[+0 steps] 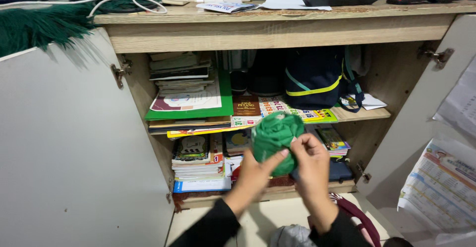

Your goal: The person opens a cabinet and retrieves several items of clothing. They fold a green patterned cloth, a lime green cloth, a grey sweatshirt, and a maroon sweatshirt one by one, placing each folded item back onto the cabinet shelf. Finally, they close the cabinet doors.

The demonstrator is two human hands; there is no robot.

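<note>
Between both hands point(285, 170), green cloth point(274, 135).

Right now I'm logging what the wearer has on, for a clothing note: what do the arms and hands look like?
Both arms wear long black sleeves that end at the wrists. The left hand and right hand are bare: no gloves. No ring, watch or bracelet shows from this view. The sleeves look plain, with no visible markings or stripes.

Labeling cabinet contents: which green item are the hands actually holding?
The bunched green cloth, gripped by left hand and right hand; the green folder lies flat on the upper shelf.
</note>
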